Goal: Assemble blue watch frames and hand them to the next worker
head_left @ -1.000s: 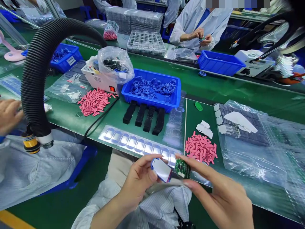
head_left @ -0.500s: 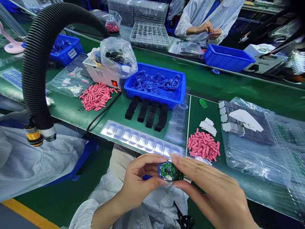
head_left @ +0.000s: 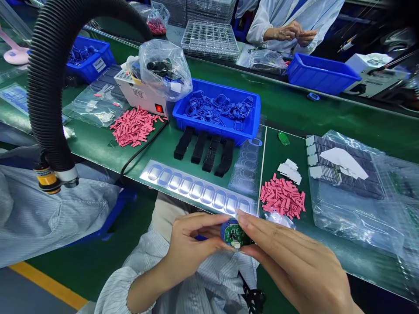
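Observation:
A small green circuit board point(head_left: 235, 234) with a blue housing point(head_left: 225, 227) around its left end is held between my two hands, in front of the table edge. My left hand point(head_left: 193, 240) pinches the blue end between thumb and fingers. From the other side, my right hand point(head_left: 281, 248) grips the right end of the board, its fingers hiding part of it. Just beyond my hands lies a shiny strip of rounded film pieces point(head_left: 196, 190). A heap of pink strips point(head_left: 283, 196) is near my right fingers.
A blue bin of blue frames point(head_left: 216, 115) stands mid-table, with several black stacks point(head_left: 209, 152) before it. Another pink heap point(head_left: 134, 126) lies left. A black hose point(head_left: 46, 87) arches at the left. Plastic bags point(head_left: 353, 222) cover the right. A co-worker's hands point(head_left: 294, 34) show opposite.
My view has shifted slightly. My right hand has closed a little further over the board, so less of its right end shows. Both hands keep their hold.

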Tool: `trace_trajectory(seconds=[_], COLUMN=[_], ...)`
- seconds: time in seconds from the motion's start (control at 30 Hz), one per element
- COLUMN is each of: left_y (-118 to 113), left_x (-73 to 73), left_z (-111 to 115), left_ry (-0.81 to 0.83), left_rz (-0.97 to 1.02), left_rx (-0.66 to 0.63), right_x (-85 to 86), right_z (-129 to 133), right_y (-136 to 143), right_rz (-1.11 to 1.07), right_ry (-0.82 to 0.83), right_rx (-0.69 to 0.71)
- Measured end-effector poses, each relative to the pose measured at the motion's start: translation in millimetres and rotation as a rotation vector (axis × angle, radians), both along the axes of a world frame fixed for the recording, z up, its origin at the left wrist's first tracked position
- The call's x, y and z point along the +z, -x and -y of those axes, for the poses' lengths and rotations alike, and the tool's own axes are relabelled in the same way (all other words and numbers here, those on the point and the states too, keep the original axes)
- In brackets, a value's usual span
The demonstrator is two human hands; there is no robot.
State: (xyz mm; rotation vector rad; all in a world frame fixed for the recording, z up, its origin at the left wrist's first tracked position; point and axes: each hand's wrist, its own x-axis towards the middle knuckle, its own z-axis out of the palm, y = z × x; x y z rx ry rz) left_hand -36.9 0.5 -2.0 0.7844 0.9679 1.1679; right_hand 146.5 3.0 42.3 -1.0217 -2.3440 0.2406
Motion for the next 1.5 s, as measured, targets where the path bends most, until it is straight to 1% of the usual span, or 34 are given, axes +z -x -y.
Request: trace_trajectory(seconds=[0.1, 0.23, 0.3, 0.37, 0.43, 0.5, 0.53, 0.6, 0.67, 0.73, 0.77, 0.83, 0.9, 1.0, 1.07, 1.2, 1.27, 1.37, 1.5], left_y=[-1.3, -0.7, -0.4, -0.4, -0.9, -1.6, -1.9, -2.0, -1.2, 0.3, 1.2, 2.5, 3.2, 3.5, 3.6, 3.1, 2.2, 0.8, -0.2], left_x=[1.3, 0.7, 0.8, 2.1, 4.3, 6.6, 7.4, 7.8, 7.0, 6.3, 6.4, 8.1, 10.9, 13.6, 13.2, 10.0, 8.9, 7.7, 5.9], left_z=[1.2, 5.1, 6.2, 6.2, 5.5, 5.0, 5.2, 6.5, 9.1, 11.9, 13.0, 14.0, 13.5, 11.7, 11.4, 13.4, 13.8, 12.6, 9.7], left_ry=[0.117, 0.158, 0.145, 0.115, 0.053, -0.034, -0.077, -0.159, -0.249, -0.336, -0.376, -0.435, -0.474, -0.48, -0.443, -0.278, -0.223, -0.175, -0.15], left_rz=[0.085, 0.151, 0.116, 0.032, -0.07, -0.165, -0.208, -0.277, -0.333, -0.38, -0.397, -0.411, -0.403, -0.385, -0.376, -0.355, -0.351, -0.299, -0.228], left_rx=[-0.009, -0.052, -0.032, -0.002, 0.004, 0.003, 0.003, 0.005, -0.004, -0.034, -0.052, -0.085, -0.104, -0.113, -0.118, -0.154, -0.17, -0.185, -0.179], right_x=[0.2, -5.1, -9.5, -14.0, -17.5, -19.1, -19.2, -18.1, -16.0, -14.0, -13.2, -12.4, -12.6, -14.6, -16.3, -18.1, -18.4, -19.9, -25.0], right_z=[2.1, 6.6, 8.6, 10.3, 11.5, 11.4, 10.6, 7.5, 3.3, 0.0, -0.9, -0.4, 2.7, 9.0, 11.3, 8.4, 5.9, 5.5, 10.5], right_y=[-0.4, -4.0, -3.4, -0.2, 4.5, 8.5, 9.9, 11.0, 10.7, 10.3, 10.3, 11.0, 12.5, 14.7, 15.6, 16.6, 16.6, 14.5, 8.4], right_rz=[0.03, 0.099, 0.102, 0.034, -0.116, -0.317, -0.404, -0.52, -0.564, -0.597, -0.616, -0.648, -0.662, -0.647, -0.634, -0.61, -0.604, -0.616, -0.596], right_ry=[0.004, -0.033, -0.049, -0.022, 0.095, 0.264, 0.352, 0.53, 0.714, 0.822, 0.834, 0.798, 0.719, 0.6, 0.577, 0.563, 0.534, 0.529, 0.593], right_rx=[0.001, 0.027, 0.059, 0.053, -0.038, -0.193, -0.243, -0.252, -0.191, -0.163, -0.162, -0.172, -0.19, -0.237, -0.247, -0.25, -0.247, -0.222, -0.195])
